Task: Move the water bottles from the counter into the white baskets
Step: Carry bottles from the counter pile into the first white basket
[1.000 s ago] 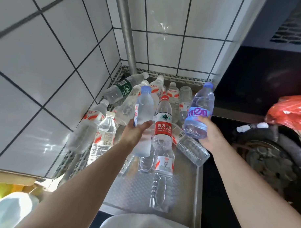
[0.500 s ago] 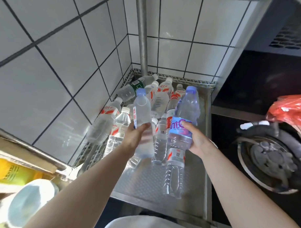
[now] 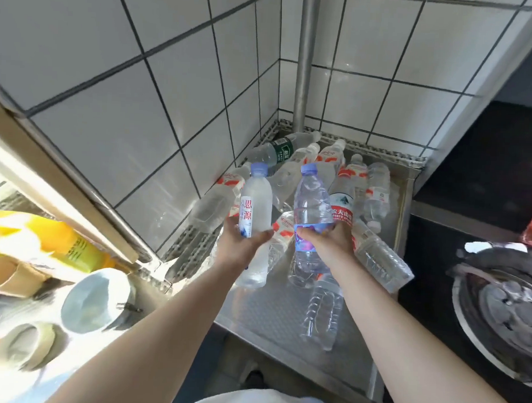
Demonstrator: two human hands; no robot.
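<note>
The left hand (image 3: 242,245) is gripping a frosted bottle (image 3: 255,225) upright by its middle; its white label is showing the red characters 思源 under a pale blue cap. The right hand (image 3: 329,245) is wrapping its fingers round a clear bottle (image 3: 311,203) with a blue cap and a blue-purple label whose lettering is hidden. Both are hovering side by side above the steel counter (image 3: 272,316), where more bottles are lying piled in the tiled corner: one green-labelled (image 3: 280,149), one red-labelled (image 3: 343,207) reading 农夫山泉 in part, several with red-and-white bands.
</note>
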